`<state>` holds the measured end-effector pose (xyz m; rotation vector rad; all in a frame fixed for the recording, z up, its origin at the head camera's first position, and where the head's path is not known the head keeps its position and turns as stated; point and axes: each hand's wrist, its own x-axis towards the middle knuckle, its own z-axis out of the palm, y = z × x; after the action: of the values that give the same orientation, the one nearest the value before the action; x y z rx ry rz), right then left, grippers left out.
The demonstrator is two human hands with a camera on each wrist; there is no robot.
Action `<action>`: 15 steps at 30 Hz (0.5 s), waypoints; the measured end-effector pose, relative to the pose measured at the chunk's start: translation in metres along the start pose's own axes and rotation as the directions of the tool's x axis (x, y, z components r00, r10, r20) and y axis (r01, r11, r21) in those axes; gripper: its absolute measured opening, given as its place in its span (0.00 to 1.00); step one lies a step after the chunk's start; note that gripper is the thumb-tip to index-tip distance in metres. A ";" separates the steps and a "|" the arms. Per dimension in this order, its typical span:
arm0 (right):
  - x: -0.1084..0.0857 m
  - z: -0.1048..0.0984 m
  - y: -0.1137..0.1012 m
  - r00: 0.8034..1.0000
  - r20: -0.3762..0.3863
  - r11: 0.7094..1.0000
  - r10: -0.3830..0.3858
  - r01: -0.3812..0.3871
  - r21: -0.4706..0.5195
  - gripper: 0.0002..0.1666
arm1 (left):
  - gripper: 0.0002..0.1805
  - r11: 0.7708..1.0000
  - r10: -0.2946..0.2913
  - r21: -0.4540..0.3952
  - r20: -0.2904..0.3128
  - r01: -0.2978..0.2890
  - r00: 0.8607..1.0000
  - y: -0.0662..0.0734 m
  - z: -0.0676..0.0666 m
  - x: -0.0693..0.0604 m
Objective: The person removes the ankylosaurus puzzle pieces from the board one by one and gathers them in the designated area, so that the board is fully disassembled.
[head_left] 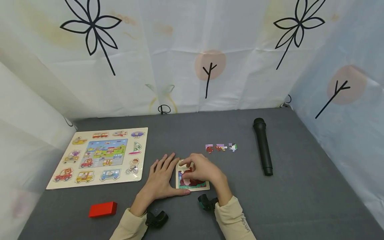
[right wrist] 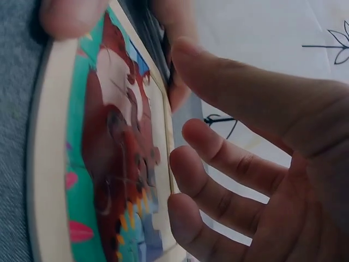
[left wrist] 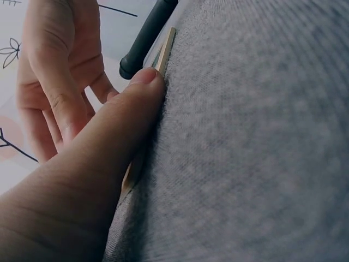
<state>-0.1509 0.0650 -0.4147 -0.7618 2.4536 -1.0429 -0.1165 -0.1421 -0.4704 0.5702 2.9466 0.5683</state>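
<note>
Right wrist view gives me the close look: the small puzzle tray lies flat on the grey table, pieces fitted, bare bed showing along its far side. Light and stiff, I'd judge, probably wooden, liable to skid; the fitted pieces look thin, best taken by their edges. Left hand is spread along the left rim, thumb at the near edge. Right hand is over the tray, fingers bent, thumb and index apart, no piece visible between. Outward: loose pieces beyond the far right corner. Large board crowds the left; red block sits nearer. Open room runs right, towards the black microphone.
</note>
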 end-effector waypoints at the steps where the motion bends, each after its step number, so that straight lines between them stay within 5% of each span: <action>1: 0.001 0.001 -0.001 1.000 0.003 1.000 0.004 -0.004 -0.005 0.23 | 0.66 1.000 0.001 -0.001 0.003 -0.001 1.000 0.000 0.000 0.000; 15: 0.004 0.013 -0.005 1.000 0.007 0.998 0.009 -0.008 -0.062 0.20 | 0.66 1.000 -0.002 0.000 0.018 0.002 1.000 0.000 -0.001 0.000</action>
<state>-0.1455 0.0531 -0.4203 -0.7725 2.4909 -0.9627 -0.1167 -0.1418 -0.4698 0.5686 2.9299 0.5599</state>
